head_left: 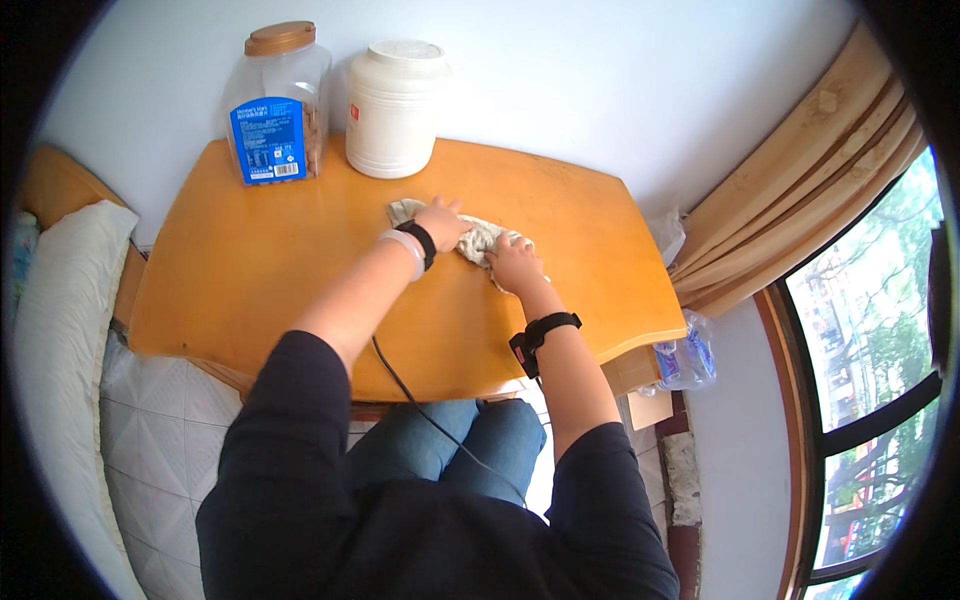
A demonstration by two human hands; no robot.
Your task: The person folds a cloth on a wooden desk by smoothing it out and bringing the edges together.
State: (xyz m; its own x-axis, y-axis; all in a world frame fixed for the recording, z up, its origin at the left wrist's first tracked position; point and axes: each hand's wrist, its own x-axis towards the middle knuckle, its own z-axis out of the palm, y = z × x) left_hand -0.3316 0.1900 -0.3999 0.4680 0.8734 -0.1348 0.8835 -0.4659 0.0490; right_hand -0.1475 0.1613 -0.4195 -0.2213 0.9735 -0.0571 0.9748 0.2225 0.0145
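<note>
Cable [405, 387]: thin, black; crosses the desk's [250, 270] near edge, close to its middle.
Carton [632, 369]: brown; below the desk's near right corner; contents hidden.
Bag [688, 355]: clear plastic, beside the carton; blue-and-white contents, kind unclear.
Right hand [517, 265]: half curled over the cloth's right end; gripping or merely pressing, cannot tell.
Left hand [440, 226]: open, fingers parted, laid on the cloth left of the right hand.
Cloth [478, 240]: pale, patterned, crumpled; on the desk about midway between left and right edges, under both hands.
Tub [392, 118]: white, opaque, lidded, upright; near the desk's far edge; contents hidden.
Jar [265, 145]: clear, brown lid, blue label; upright at the desk's far left corner, just beside the tub; brown pieces within, fill level partly hidden by label.
</note>
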